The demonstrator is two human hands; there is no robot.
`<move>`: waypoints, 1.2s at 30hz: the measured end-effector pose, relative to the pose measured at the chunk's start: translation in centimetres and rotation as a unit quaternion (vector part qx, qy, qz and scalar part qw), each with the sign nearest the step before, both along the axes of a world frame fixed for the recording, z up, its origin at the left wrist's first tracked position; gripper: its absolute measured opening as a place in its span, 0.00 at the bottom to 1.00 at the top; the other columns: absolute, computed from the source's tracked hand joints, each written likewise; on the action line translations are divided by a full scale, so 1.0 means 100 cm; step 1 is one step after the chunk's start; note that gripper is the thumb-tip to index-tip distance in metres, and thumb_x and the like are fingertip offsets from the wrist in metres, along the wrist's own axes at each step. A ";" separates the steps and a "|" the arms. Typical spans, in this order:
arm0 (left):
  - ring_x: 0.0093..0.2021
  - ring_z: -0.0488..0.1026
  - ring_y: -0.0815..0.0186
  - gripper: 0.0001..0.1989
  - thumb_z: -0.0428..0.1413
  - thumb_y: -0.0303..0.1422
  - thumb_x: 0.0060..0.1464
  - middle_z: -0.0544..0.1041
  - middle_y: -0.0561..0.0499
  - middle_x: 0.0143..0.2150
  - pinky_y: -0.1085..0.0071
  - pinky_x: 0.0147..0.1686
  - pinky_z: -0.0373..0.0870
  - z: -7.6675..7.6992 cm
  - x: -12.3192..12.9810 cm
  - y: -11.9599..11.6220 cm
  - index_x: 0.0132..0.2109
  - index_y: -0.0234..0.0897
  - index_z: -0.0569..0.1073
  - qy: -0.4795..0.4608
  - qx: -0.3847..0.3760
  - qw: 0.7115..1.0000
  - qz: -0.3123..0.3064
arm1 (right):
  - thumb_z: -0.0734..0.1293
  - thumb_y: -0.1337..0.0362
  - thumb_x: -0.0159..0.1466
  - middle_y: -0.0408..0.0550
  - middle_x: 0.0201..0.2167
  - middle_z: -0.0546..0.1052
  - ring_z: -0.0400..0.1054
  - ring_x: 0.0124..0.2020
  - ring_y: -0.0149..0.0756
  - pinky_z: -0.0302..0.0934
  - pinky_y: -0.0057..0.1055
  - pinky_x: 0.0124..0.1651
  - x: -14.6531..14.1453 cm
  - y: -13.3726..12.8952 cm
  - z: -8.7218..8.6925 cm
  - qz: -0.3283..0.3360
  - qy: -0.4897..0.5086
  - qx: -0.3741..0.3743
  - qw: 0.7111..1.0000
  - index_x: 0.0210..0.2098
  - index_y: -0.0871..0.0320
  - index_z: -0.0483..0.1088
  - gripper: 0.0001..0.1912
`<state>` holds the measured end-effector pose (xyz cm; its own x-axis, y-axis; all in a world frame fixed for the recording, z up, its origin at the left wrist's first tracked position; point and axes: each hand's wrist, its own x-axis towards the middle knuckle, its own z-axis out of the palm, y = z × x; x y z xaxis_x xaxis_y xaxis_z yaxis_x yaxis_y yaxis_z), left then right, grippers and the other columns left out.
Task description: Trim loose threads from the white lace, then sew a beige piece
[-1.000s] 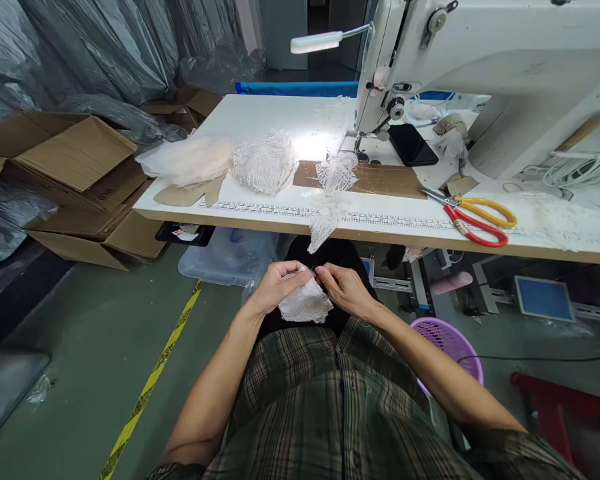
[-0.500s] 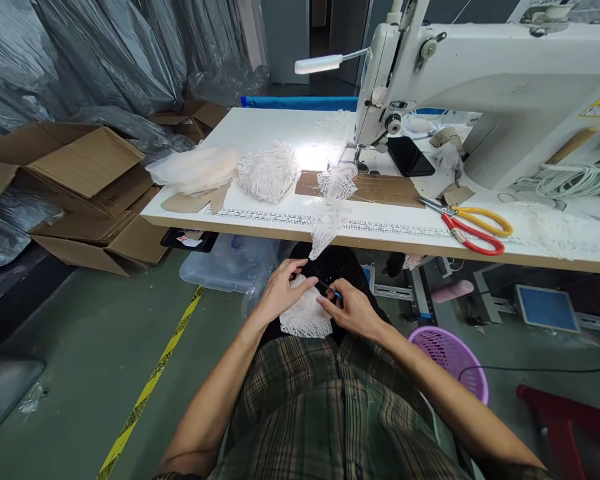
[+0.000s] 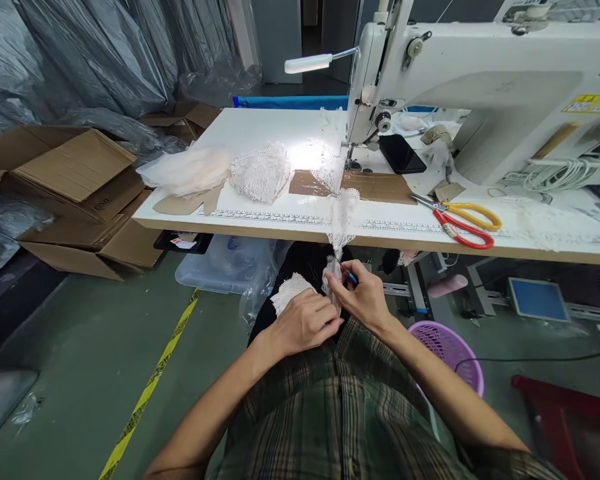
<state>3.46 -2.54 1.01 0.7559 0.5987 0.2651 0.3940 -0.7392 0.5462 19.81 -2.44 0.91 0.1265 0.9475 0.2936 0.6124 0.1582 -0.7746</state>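
Observation:
A chain of white lace pieces [image 3: 344, 220] hangs from the sewing machine over the table's front edge to my lap. Its lower end is bunched between my hands. My left hand [image 3: 307, 323] is closed over this bunched lace, its fingers curled and partly hidden. My right hand [image 3: 363, 297] is closed around small snips [image 3: 351, 276] with a blue handle; their dark tip is beside the lace, and the thumb presses on the lace. A separate white lace piece [image 3: 291, 291] lies on my lap, partly beneath my left hand.
The white sewing machine [image 3: 480, 67] stands on the table [image 3: 275, 123]. Red-and-yellow scissors [image 3: 460, 220], a black phone [image 3: 403, 155] and a lace pile [image 3: 263, 172] lie there. A purple basket [image 3: 450, 347] is at my right, cardboard boxes [image 3: 80, 163] at left.
The cut-off-looking lace piece now lies to the left on my lap. Both hands have shifted right to the hanging lace chain, whose lower end is now bunched between them.

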 end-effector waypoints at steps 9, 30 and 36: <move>0.53 0.68 0.53 0.31 0.53 0.55 0.52 0.71 0.40 0.53 0.59 0.52 0.64 0.008 -0.025 0.039 0.52 0.36 0.73 -0.256 -0.268 0.921 0.121 | 0.62 0.60 0.63 0.45 0.28 0.75 0.65 0.27 0.31 0.60 0.27 0.33 -0.003 -0.017 0.006 0.249 0.091 -0.020 0.964 0.35 0.59 0.72 0.10; 0.31 0.72 0.67 0.13 0.62 0.39 0.50 0.77 0.49 0.29 0.75 0.30 0.65 0.002 -0.035 0.020 0.34 0.31 0.79 -0.260 -0.479 0.825 0.152 | 0.51 0.48 0.70 0.42 0.23 0.68 0.60 0.25 0.29 0.50 0.26 0.29 -0.005 0.008 -0.010 0.296 0.076 -0.138 0.942 0.31 0.60 0.68 0.26; 0.28 0.70 0.69 0.10 0.62 0.37 0.50 0.75 0.52 0.26 0.76 0.28 0.64 -0.001 -0.033 0.021 0.30 0.33 0.77 -0.297 -0.470 0.813 0.172 | 0.54 0.50 0.69 0.40 0.20 0.65 0.58 0.22 0.28 0.49 0.27 0.29 -0.011 0.015 -0.009 0.268 0.051 -0.143 0.952 0.27 0.59 0.66 0.24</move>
<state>0.18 -0.49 0.91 0.4074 0.8965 -0.1744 -0.0509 0.2129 0.9757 18.75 -0.93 -0.02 -0.3825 0.9236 0.0263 0.4231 0.2004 -0.8836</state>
